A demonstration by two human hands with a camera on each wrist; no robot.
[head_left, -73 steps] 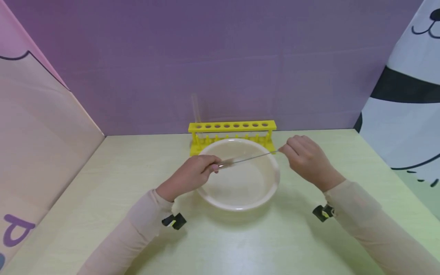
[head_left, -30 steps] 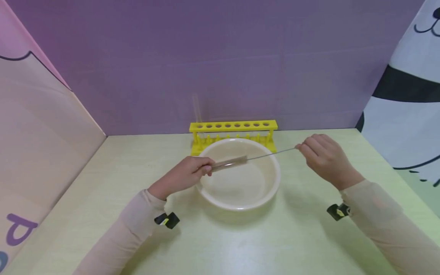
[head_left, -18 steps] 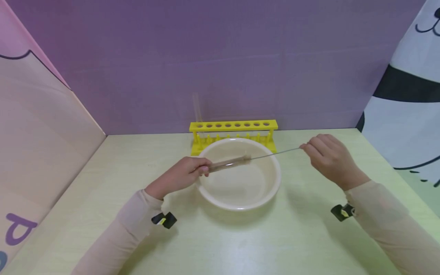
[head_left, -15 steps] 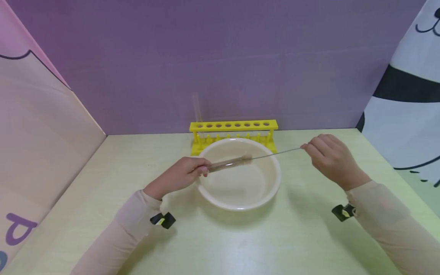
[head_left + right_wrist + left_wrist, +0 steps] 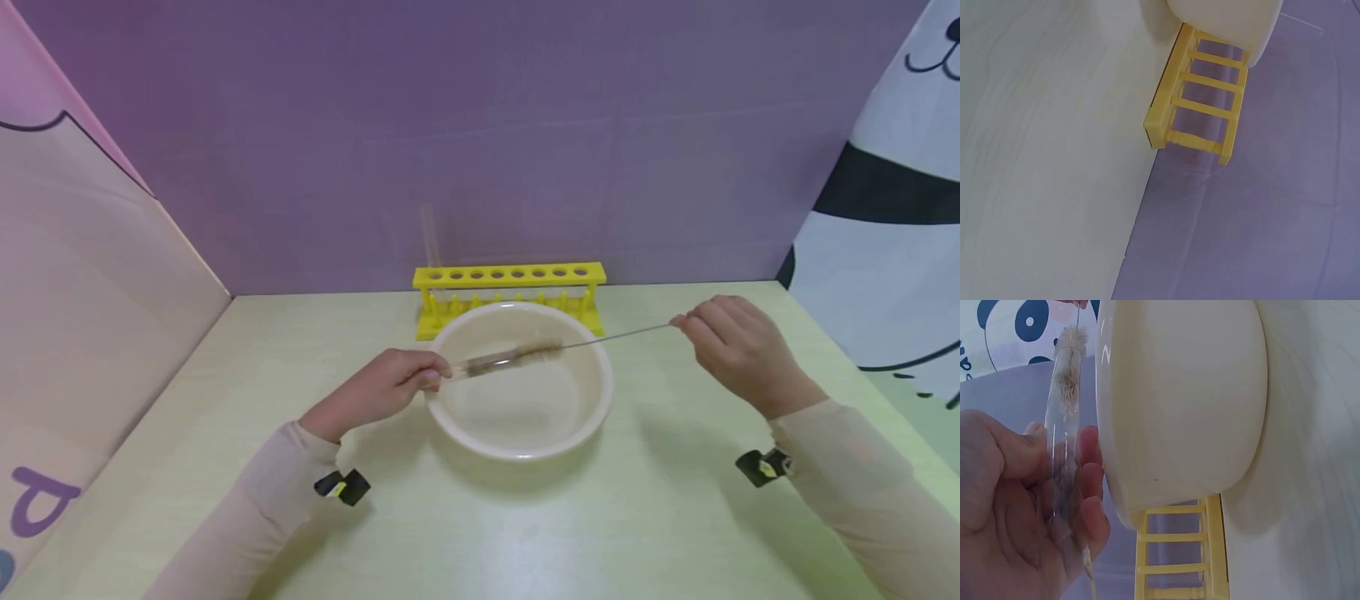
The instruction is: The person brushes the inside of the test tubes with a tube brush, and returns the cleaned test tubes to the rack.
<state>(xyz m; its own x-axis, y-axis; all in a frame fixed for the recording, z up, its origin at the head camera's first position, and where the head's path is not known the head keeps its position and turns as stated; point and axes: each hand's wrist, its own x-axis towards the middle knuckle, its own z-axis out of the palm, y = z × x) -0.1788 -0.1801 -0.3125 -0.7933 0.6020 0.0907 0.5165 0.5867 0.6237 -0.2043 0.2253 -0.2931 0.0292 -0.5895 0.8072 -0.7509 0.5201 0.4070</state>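
My left hand point(image 5: 382, 387) grips a clear glass test tube point(image 5: 1060, 444) between thumb and fingers, tilted above the cream basin point(image 5: 517, 454). A test tube brush point(image 5: 551, 348) runs into the tube's mouth. Some of its tan bristles show inside the glass and some stick out past the rim, as the left wrist view shows. Over to the right, my right hand point(image 5: 738, 350) pinches the far end of the brush's thin wire handle point(image 5: 622, 335). The right wrist view does not show that hand.
Behind the basin stands a yellow test tube rack point(image 5: 510, 273). Another clear test tube point(image 5: 430, 237) rises from its left end. A purple backdrop point(image 5: 480, 150) closes off the table point(image 5: 517, 533) at the back, with printed panels at both sides.
My right hand has drawn away to the right with the wire, while my left hand has shifted a little left. The brush has slid partly out, so bristles now show beyond the tube's mouth.
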